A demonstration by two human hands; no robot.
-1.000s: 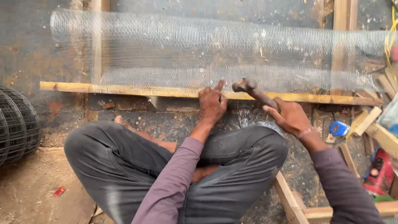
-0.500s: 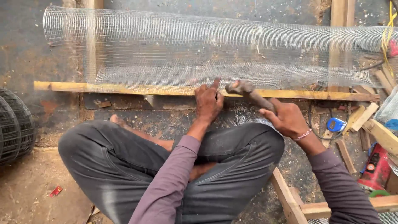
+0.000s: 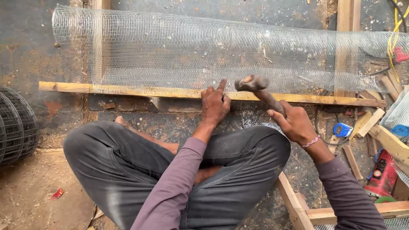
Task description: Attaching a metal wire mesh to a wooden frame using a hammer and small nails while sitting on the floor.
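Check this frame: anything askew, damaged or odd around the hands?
Nothing damaged. The wire mesh lies rolled along the wooden strip. The left hand presses on the strip; the right hand holds the hammer over it. Offcuts and sawdust litter the floor at the right.

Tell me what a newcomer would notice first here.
A long roll of wire mesh lies across the top, its edge over a wooden strip on the floor. At centre, the left hand presses on that strip while the right hand grips a hammer, its head beside the fingers.
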